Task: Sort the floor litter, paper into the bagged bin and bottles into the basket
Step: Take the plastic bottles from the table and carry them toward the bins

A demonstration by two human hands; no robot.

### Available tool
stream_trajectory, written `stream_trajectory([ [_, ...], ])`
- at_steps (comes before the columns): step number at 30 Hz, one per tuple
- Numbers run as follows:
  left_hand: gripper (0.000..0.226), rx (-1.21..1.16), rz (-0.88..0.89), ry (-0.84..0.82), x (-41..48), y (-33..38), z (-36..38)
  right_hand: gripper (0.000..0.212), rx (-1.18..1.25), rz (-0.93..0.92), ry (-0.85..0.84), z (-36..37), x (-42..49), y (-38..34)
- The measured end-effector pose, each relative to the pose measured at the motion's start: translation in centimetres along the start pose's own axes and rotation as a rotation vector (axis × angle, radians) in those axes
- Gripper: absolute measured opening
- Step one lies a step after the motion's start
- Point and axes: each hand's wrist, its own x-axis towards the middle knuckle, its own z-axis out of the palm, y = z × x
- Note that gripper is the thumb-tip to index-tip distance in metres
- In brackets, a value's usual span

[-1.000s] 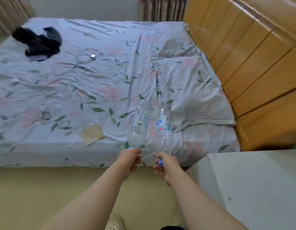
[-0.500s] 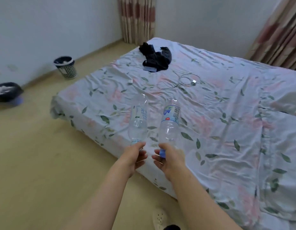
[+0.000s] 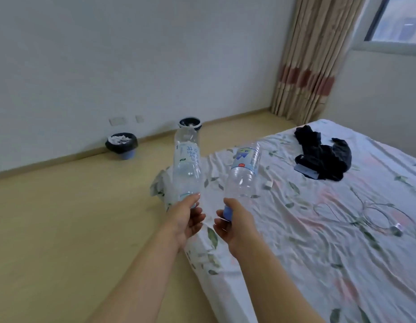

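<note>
Clamping the left grip (image 3: 186, 217) round a clear bottle (image 3: 187, 164), neck down. Clamping the right grip (image 3: 235, 222) round a blue-capped bottle (image 3: 243, 176), likewise inverted.

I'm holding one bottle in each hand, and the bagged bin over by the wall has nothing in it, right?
Not quite. The left hand holds one bottle and the right hand the other bottle, but the bagged bin by the wall is not empty: the head view shows white paper in it.
</note>
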Motion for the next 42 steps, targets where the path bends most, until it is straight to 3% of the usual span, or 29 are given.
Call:
stream_trajectory([
  [7,0.023,-0.102,0.122,0.145,8.5,8.8,-7.2,0.017,-0.121,0.056,-0.153,13.1,7.1,-1.2],
  [21,0.019,-0.097,0.204,0.249,29.0,29.1,-22.9,0.018,-0.170,0.073,-0.271,43.3,22.3,-3.7],
  [27,0.021,-0.134,0.105,0.256,38.5,33.0,-24.1,0.019,-0.177,0.125,-0.243,49.3,31.2,-5.4],
  [42,0.022,-0.162,0.077,0.326,64.4,48.8,-21.0,0.021,-0.211,0.194,-0.243,64.5,56.7,-16.4],
])
